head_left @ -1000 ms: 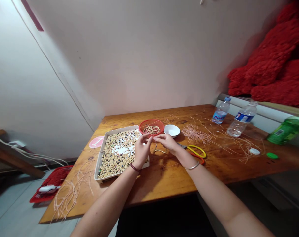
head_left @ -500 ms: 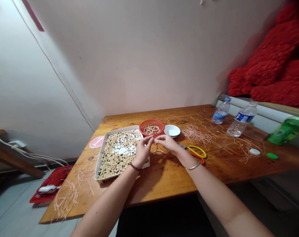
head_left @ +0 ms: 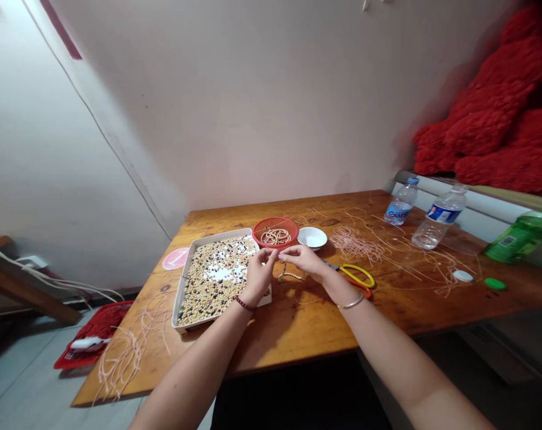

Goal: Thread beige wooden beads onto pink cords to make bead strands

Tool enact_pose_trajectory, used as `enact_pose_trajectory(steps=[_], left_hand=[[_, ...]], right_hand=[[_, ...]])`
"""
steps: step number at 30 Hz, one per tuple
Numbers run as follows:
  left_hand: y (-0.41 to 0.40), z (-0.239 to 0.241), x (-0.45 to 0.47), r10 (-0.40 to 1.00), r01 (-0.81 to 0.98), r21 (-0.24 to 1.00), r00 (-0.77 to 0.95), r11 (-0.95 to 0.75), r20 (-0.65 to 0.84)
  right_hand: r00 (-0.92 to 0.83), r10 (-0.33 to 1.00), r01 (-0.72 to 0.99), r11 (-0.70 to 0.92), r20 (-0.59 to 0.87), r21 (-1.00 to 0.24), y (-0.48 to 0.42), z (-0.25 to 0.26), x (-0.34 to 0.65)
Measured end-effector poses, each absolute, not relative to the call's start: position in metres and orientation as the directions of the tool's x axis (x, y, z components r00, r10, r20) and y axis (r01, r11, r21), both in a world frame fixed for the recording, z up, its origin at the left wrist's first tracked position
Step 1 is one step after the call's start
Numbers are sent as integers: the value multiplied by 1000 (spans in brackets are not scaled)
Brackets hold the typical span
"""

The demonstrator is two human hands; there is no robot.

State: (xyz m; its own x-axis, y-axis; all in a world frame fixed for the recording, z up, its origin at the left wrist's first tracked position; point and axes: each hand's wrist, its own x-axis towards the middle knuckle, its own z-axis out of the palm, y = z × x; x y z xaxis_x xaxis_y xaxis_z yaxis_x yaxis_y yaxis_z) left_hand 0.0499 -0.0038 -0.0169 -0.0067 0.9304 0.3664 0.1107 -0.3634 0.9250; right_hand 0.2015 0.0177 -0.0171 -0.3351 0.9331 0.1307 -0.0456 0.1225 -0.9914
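At trayside — left hand [head_left: 259, 276], right hand [head_left: 303, 261], unmoved

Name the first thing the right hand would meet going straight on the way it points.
The right hand points at the left hand, their fingertips nearly touching, so the left hand comes first, though depth is hard to judge here.

The red basket [head_left: 275, 233], yellow-and-orange scissors [head_left: 357, 277], and beige beads [head_left: 212, 292] speckled black.

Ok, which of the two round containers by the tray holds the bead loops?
The red mesh basket, holding tan bead loops; the white dish to its right shows none.
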Motion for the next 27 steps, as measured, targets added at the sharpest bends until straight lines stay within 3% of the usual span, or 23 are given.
enact_pose_trajectory(steps=[10,16,21,27], left_hand=[[-2,-19,50,919,116,913,0,-392,395],[-5,-17,51,918,71,915,31,-397,395],[-8,-15,51,904,167,890,27,-425,427],[-10,-14,51,901,180,885,29,-430,432]], right_hand=[[-259,966,-70,-28,-9,-997,19,-16,203],[-248,969,-49,-3,9,-999,16,-14,200],[-247,968,-10,49,49,-999,16,-17,198],[-219,976,-23,3,7,-1000,17,-18,197]])
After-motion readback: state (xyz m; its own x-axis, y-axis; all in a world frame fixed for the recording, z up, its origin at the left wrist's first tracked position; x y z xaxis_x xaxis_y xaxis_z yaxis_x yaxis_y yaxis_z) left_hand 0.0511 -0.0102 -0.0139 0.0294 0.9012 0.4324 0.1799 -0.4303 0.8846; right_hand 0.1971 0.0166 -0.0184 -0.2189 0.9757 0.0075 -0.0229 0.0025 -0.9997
